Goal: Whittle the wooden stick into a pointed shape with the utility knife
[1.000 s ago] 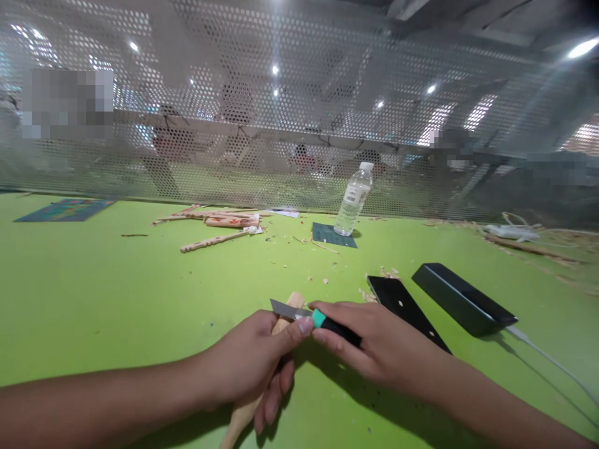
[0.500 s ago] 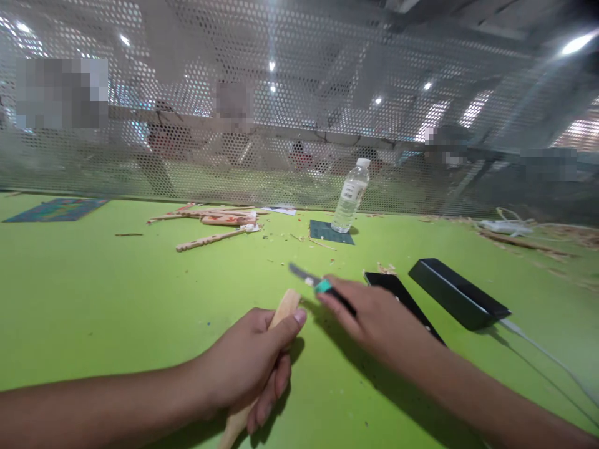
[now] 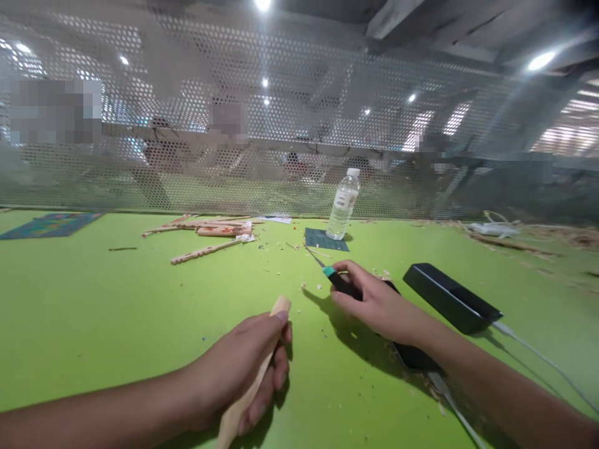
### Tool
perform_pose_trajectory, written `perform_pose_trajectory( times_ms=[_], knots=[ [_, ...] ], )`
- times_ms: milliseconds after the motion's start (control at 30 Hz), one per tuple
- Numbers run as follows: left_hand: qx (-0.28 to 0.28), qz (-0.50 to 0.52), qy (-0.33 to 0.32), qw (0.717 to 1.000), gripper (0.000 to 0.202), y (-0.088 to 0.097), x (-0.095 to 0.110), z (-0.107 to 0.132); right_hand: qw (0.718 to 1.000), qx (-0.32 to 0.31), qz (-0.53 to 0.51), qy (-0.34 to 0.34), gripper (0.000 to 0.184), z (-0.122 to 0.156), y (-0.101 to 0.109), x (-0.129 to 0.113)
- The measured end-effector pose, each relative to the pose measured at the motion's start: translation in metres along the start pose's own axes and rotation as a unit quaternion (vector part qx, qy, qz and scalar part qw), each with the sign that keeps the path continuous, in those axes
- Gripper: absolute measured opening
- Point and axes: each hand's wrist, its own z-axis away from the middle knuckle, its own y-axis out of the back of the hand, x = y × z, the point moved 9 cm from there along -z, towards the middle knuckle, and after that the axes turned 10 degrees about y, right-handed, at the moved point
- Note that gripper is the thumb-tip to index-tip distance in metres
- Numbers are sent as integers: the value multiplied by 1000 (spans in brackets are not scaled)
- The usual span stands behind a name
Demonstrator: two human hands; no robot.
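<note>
My left hand (image 3: 255,362) is wrapped round a pale carved piece of wood (image 3: 248,399), its tip showing past my thumb and its lower end running out of the bottom of view. To the right, my right hand (image 3: 362,296) grips a carving knife (image 3: 344,284) with a black handle and a green band; the thin blade points up and left, apart from the wood. Under my right hand and forearm lies a black phone (image 3: 416,357), partly covered. Small wood chips (image 3: 311,286) are scattered on the green table (image 3: 116,324) near the knife.
A water bottle (image 3: 343,206) stands on a dark green sheet (image 3: 322,239). Carved sticks (image 3: 206,251) lie at the back left, beyond them a patterned mat (image 3: 51,226). A black box-shaped device (image 3: 449,299) with a cable is at the right. A perforated screen (image 3: 281,156) closes the back.
The knife has moved away from the wood's tip, to the right, and its blade has turned more upright. The wood's tip has shifted slightly left and down. The view has tilted up a little.
</note>
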Motion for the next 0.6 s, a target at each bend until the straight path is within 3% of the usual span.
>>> perform_pose_trajectory(
  times_ms=[133, 267, 600],
  knots=[
    [-54, 20, 32, 998, 52, -9, 0, 2, 988, -54, -141, 9, 40, 0, -14, -2],
    [-72, 43, 60, 995, 55, -10, -2, 2, 966, -60, -250, -14, 53, 1, -24, 2],
    [-80, 82, 67, 991, 46, -3, -1, -1, 936, -20, -343, -80, 44, 5, -25, 4]
  ],
)
